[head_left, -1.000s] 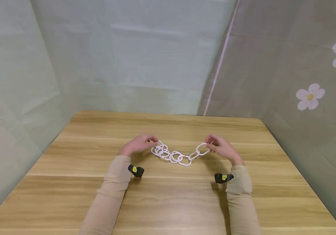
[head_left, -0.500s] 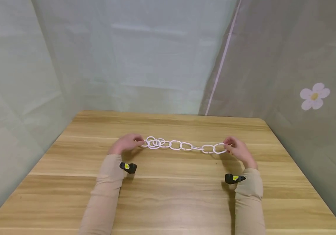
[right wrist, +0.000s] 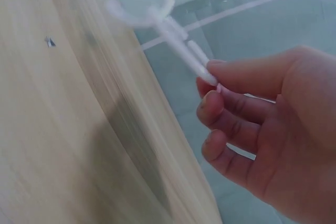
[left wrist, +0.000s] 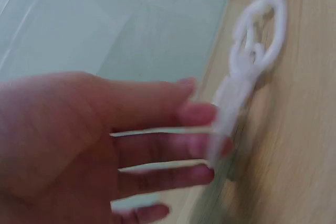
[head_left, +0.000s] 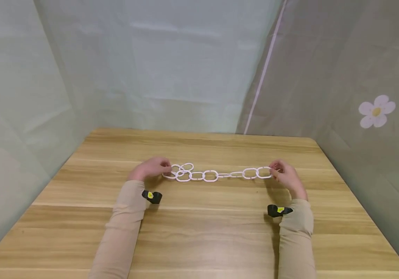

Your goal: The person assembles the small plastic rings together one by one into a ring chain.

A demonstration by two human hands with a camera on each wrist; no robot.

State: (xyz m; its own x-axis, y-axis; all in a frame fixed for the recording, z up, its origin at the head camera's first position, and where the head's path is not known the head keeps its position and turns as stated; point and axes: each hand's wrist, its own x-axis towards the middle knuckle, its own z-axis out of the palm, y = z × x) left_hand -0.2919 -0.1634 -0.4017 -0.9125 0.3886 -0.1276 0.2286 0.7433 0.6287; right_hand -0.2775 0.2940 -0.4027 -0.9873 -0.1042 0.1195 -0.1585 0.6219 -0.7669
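A white plastic chain (head_left: 210, 181) of oval links stretches between both hands over the wooden table. At its right end, my right hand (head_left: 289, 179) pinches the last link (right wrist: 184, 51) between thumb and fingertips. The other fingers curl loosely behind. At the opposite end, my left hand (head_left: 151, 169) holds a link (left wrist: 231, 100) at the tips of thumb and fingers, blurred in the left wrist view. Several links are bunched and overlapping next to the left hand. The right part of the chain runs nearly straight.
The wooden table (head_left: 206, 232) has a far edge close to hanging grey-green cloth (head_left: 185, 77). A printed white flower (head_left: 376, 111) shows on the cloth at right. Black wrist cameras sit on both sleeves. A small dark mark (right wrist: 50, 41) lies on the tabletop.
Both hands have moved apart, drawing the chain from a sagging, bunched shape into a longer line. In the last half second, the links by the left hand have shifted and spread slightly.
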